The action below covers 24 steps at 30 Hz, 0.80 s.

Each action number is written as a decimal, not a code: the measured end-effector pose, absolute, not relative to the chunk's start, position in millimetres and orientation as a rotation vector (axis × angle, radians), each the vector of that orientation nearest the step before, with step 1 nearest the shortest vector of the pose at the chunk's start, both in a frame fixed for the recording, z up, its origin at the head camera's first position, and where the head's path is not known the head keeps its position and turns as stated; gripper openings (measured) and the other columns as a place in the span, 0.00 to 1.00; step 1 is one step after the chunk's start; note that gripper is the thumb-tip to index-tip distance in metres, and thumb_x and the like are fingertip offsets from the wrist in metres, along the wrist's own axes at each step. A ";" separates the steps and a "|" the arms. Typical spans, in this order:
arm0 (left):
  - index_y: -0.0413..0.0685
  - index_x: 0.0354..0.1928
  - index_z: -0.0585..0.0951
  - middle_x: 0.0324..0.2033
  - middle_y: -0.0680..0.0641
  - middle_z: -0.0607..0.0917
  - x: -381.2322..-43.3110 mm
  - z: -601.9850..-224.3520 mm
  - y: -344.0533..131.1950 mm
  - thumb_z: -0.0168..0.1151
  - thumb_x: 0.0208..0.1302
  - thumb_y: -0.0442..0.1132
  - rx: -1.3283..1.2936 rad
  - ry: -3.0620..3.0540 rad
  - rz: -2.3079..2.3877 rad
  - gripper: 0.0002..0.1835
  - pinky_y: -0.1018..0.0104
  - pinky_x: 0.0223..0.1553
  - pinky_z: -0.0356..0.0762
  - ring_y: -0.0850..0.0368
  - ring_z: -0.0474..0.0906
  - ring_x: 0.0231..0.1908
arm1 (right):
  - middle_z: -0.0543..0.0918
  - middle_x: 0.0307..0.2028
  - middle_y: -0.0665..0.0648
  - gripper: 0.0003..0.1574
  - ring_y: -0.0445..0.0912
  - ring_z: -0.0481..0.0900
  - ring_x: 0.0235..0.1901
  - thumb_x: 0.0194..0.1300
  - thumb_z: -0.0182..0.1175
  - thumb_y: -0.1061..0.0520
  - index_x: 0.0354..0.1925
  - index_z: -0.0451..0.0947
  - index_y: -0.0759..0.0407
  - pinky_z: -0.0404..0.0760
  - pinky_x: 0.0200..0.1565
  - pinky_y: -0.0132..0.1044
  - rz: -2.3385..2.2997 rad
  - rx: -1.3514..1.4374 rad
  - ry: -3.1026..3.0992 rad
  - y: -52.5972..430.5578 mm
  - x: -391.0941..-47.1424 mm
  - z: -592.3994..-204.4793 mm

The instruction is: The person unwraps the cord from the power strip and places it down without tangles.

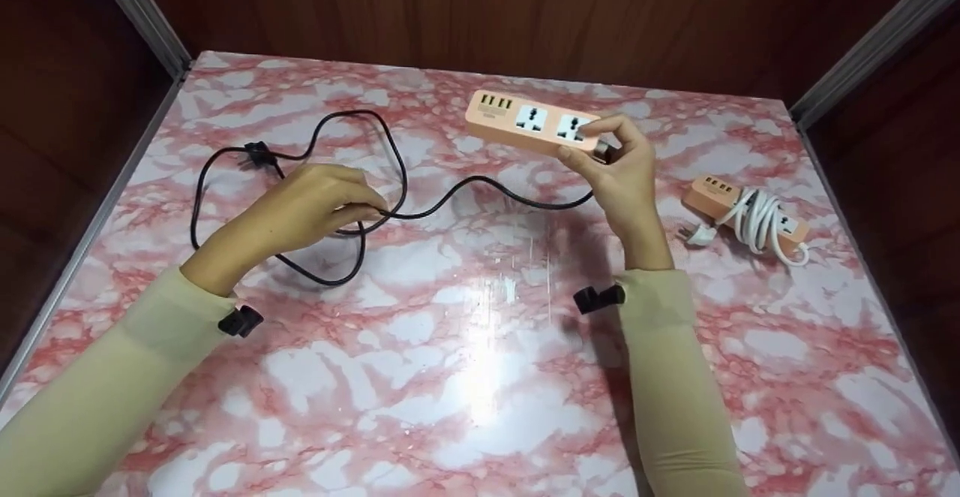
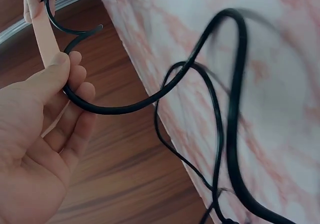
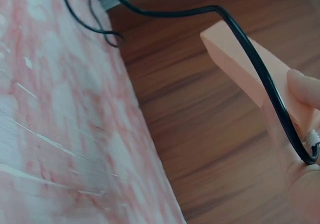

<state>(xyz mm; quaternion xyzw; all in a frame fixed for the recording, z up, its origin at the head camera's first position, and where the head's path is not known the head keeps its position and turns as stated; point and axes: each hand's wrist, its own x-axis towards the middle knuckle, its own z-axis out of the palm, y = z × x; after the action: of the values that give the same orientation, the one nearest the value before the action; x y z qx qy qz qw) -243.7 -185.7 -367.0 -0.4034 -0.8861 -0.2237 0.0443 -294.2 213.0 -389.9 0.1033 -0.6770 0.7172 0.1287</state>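
My right hand (image 1: 624, 174) grips the cord end of a peach power strip (image 1: 517, 125), raised over the table with its white sockets and USB ports facing up. In the right wrist view the fingers lie along the strip's sides, and its black cord (image 3: 256, 63) leaves beside them. To the left, my left hand (image 1: 315, 200) pinches the cord between thumb and fingers, plain in the left wrist view where the cord (image 2: 125, 108) loops away. The rest of the cord lies in loose loops, with its black plug (image 1: 259, 154) beyond the left hand.
A second peach power strip (image 1: 709, 195) lies at the right, wrapped in its white cord (image 1: 759, 219), with a white plug (image 1: 700, 235) beside it. Wood-grain panels (image 1: 480, 16) enclose the back and sides of the marbled red-and-white table (image 1: 420, 399).
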 end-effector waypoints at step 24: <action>0.51 0.35 0.90 0.33 0.51 0.89 -220.4 -383.0 -211.7 0.77 0.64 0.36 -1.134 -2.958 -0.373 0.03 0.53 0.37 0.81 0.51 0.84 0.36 | 0.82 0.56 0.61 0.20 0.45 0.84 0.45 0.58 0.79 0.68 0.46 0.82 0.62 0.82 0.40 0.29 1.883 0.179 -2.414 126.1 -349.6 -432.9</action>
<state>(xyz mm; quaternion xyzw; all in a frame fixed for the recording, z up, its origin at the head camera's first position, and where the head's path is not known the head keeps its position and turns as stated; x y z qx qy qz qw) -220.4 -211.7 -383.0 -0.3556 -0.9270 -0.1170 -0.0241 -349.6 126.1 -432.9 0.0582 -0.7866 0.6136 0.0372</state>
